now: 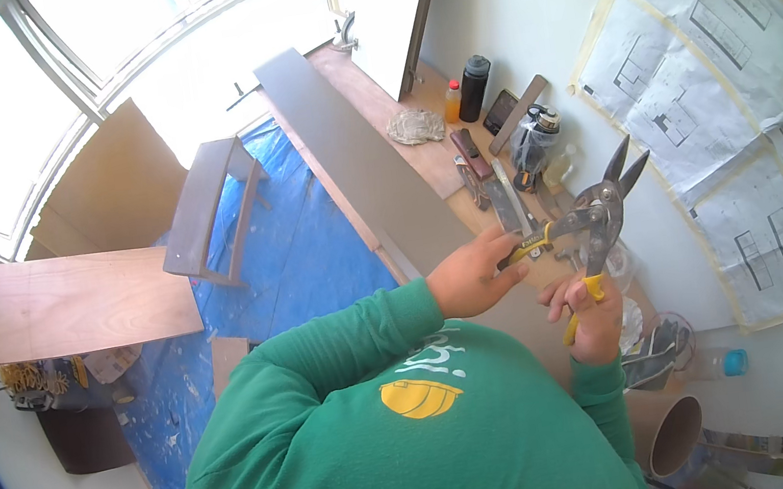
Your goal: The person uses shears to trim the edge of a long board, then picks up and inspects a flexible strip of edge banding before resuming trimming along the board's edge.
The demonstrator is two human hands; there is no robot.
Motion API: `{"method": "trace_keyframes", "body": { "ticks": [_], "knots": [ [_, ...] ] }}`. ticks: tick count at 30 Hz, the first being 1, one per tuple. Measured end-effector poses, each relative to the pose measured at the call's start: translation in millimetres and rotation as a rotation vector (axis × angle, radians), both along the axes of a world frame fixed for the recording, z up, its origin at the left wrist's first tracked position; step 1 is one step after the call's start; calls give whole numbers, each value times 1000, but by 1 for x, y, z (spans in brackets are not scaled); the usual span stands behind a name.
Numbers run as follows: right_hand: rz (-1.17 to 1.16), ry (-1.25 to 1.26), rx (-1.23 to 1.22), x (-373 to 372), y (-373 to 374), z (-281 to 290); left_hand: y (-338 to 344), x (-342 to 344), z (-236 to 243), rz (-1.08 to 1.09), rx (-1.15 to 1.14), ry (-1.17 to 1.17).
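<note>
A pair of tin snips (601,208) with yellow-gripped handles is held up in front of my chest, its dark blades parted and pointing to the upper right. One handle is pinched between the thumb and fingers of my left hand (477,275). Around the other handle the fingers of my right hand (591,314) are curled. Both handles are spread wide apart. Below the snips, a wooden workbench bears several hand tools, among them a reddish-brown wooden block-like tool (472,154) and a long flat metal tool (510,196).
A long grey-brown board (365,154) runs along the bench. Beyond it stand a black bottle (474,88) and a small orange bottle (452,102). Taped drawings (719,102) cover the right wall. Left, a small bench (209,209) stands on blue sheeting (312,245), beside a plywood panel (68,304).
</note>
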State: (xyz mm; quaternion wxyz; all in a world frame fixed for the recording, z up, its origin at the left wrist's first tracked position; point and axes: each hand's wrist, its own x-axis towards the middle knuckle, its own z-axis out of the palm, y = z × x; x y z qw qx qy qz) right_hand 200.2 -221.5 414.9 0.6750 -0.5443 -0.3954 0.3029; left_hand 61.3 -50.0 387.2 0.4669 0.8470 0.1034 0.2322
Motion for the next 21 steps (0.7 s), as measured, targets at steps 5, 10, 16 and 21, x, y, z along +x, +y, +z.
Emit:
{"method": "trace_keyframes", "body": {
  "ticks": [5, 10, 16, 21],
  "knots": [
    [-22, -52, 19, 2, -2, -4, -2, -6, 7, 33, 14, 142],
    [-193, 67, 7, -14, 10, 2, -5, -2, -2, -61, -44, 161],
    [-29, 291, 85, -14, 15, -4, -12, -4, 4, -183, -229, 198],
    [250, 691, 197, -15, 19, -4, -9, -6, 10, -209, -211, 197]
  ]
}}
